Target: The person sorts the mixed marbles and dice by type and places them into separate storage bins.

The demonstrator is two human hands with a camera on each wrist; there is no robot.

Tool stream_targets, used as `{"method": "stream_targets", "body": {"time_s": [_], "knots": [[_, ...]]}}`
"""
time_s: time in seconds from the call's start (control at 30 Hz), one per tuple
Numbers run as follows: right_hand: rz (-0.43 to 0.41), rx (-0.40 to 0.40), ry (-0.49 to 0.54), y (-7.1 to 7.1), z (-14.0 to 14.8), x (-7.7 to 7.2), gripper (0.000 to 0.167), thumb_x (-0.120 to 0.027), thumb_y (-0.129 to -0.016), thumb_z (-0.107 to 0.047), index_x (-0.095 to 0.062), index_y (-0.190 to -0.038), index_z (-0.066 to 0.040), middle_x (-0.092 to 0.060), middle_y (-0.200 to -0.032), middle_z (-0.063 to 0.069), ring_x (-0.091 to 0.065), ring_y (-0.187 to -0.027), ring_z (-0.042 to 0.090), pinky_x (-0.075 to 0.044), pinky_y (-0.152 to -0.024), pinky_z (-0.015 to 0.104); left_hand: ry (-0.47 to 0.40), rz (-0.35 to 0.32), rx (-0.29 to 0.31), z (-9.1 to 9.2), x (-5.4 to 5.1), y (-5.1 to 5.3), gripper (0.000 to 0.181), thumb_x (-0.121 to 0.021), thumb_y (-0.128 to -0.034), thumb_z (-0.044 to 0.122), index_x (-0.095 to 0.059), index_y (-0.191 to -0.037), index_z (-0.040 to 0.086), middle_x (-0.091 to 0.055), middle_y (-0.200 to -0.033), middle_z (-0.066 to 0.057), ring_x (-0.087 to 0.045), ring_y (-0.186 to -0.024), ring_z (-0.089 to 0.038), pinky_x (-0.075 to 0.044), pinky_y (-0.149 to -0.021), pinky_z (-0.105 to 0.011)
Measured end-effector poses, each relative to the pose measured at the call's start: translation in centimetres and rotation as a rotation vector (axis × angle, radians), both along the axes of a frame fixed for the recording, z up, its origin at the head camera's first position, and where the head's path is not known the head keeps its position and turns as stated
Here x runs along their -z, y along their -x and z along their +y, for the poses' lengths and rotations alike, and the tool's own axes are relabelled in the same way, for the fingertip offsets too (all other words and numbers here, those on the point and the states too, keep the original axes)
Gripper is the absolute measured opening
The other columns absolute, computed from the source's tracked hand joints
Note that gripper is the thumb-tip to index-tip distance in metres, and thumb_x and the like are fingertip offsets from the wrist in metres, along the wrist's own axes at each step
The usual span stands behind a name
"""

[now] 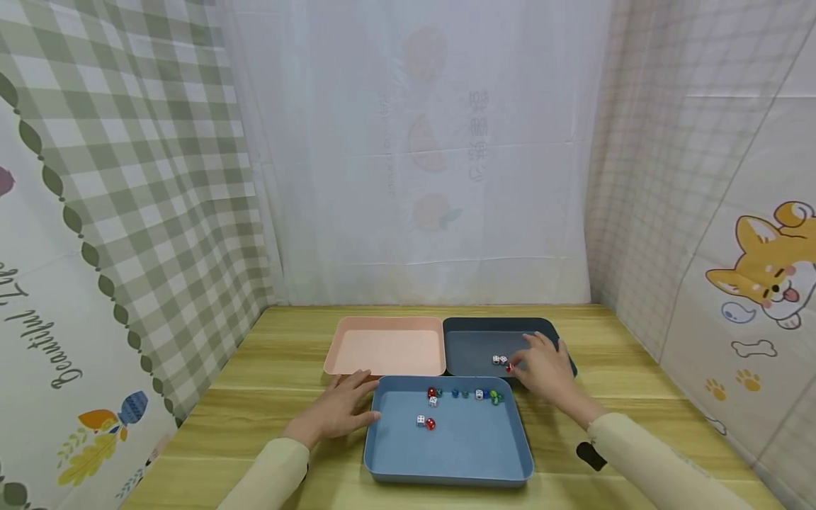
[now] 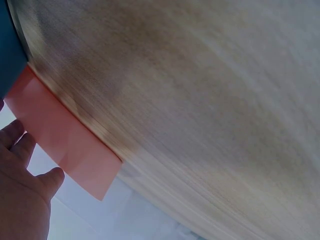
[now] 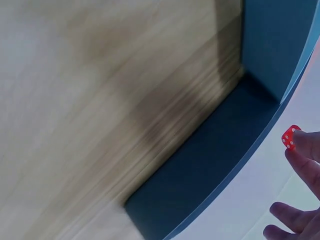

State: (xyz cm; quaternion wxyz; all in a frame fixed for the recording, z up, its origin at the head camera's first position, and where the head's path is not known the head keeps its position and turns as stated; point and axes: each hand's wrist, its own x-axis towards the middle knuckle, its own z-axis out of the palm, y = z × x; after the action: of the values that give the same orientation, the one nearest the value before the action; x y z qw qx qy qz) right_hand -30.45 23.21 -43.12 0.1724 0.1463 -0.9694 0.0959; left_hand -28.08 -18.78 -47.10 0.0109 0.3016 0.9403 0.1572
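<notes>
Over the dark navy tray [image 1: 470, 346], my right hand [image 1: 547, 368] pinches a red die [image 3: 288, 139] with white dots between thumb and fingertip. White dice [image 1: 496, 360] lie in that tray, just left of the fingertips. My left hand [image 1: 341, 409] has its fingers spread at the left rim of the blue tray [image 1: 459, 453]. Inside the blue tray are several dice: a red die [image 1: 430, 424] beside a white die [image 1: 421, 421] near the middle, and a row of white, red, blue and green ones along the far side. Green dice [image 1: 495, 397] cluster at its far right.
A pink tray [image 1: 387, 347] stands behind the blue tray, side by side with the navy one. All three trays sit on a wood-grain table [image 1: 274, 375]. A small black object [image 1: 591, 456] lies by the right sleeve. Curtains surround the table's back and sides.
</notes>
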Motion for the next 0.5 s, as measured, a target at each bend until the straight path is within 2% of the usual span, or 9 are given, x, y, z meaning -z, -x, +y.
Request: {"method": "stream_targets", "body": {"time_s": [0.2,0.5], "knots": [[-0.030,0.058,0.018,1.2,1.5,0.3,0.004,-0.076,-0.083,-0.018,-0.078,-0.082,-0.014,-0.053,-0.134,0.032,-0.035,-0.133,0.054,-0.014,-0.101,0.079,-0.015,-0.005,0.005,0.0,0.0,0.0,0.070,-0.054,-0.0979,0.054,-0.045,-0.149,0.007,-0.031,-0.157,-0.021,-0.026,-0.145,-0.039,-0.013,-0.113,-0.066],[-0.066,0.117,0.019,2.9,3.2,1.2,0.005,-0.074,-0.085,-0.016,-0.076,-0.081,-0.015,-0.050,-0.135,0.035,-0.035,-0.130,0.056,-0.012,-0.100,0.080,-0.008,-0.002,0.003,-0.1,0.1,0.1,0.069,-0.054,-0.0982,0.051,-0.044,-0.149,0.006,-0.031,-0.157,-0.021,-0.026,-0.145,-0.039,-0.013,-0.114,-0.065]]}}
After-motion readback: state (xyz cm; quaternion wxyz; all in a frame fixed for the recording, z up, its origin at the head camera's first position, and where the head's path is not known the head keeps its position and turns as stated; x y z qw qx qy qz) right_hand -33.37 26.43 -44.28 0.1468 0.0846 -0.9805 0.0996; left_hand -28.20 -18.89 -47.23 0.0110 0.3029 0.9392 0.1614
